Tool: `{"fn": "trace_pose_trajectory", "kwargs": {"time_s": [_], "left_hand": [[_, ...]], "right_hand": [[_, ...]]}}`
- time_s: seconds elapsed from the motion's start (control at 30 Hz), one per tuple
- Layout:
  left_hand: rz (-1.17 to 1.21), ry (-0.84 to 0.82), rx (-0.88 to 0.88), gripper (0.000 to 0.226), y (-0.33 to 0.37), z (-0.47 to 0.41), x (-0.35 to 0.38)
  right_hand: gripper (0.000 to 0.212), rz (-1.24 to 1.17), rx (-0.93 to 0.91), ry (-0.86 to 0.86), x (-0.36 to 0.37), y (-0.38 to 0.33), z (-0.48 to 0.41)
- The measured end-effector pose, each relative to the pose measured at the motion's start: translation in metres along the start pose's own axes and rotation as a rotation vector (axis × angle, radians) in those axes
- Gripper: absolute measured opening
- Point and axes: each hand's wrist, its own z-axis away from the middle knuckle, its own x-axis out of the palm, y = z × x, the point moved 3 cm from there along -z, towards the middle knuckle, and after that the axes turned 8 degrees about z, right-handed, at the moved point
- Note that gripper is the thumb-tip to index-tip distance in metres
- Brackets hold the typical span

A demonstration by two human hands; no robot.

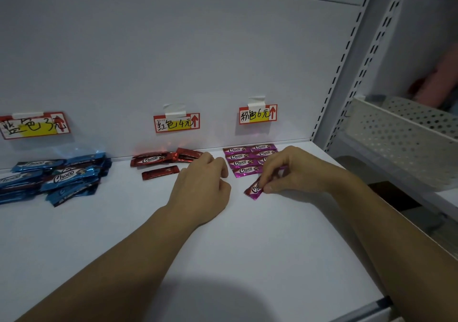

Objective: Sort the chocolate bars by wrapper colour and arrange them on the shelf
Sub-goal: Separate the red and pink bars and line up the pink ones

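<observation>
On the white shelf lie three groups of Choco bars. A loose heap of blue bars sits at the left. Several red bars lie in the middle by the back wall, one red bar apart in front. Pink bars lie in tidy rows at the right. My right hand pinches a single pink bar just in front of those rows, tilted on the shelf. My left hand rests on the shelf between red and pink groups, fingers curled, holding nothing visible.
Three handwritten price labels are taped to the back wall: one above the blue heap, one above the red bars, one above the pink rows. A perforated white basket stands on the neighbouring shelf at right, past the slotted upright.
</observation>
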Motion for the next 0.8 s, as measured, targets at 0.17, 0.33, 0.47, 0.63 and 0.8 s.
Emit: {"fn": "trace_pose_trajectory", "kwargs": {"time_s": [0.17,0.33,0.47,0.63,0.8], "left_hand": [[0.005,0.001,0.007,0.018,0.0,0.0,0.0],[0.007,0.001,0.006,0.018,-0.001,-0.001,0.0],[0.01,0.001,0.004,0.017,-0.002,-0.001,0.002],[0.002,0.016,0.009,0.017,-0.003,-0.002,0.002],[-0.036,0.032,0.059,0.019,-0.003,-0.002,0.002]], "right_hand": [[0.013,0.013,0.036,0.093,0.001,0.008,-0.004],[0.013,0.011,0.033,0.138,0.004,0.012,-0.007],[0.013,0.018,0.022,0.158,0.005,0.012,-0.009],[0.013,0.022,0.024,0.171,0.005,0.01,-0.009],[0.013,0.04,0.027,0.18,0.006,0.008,-0.009]]}}
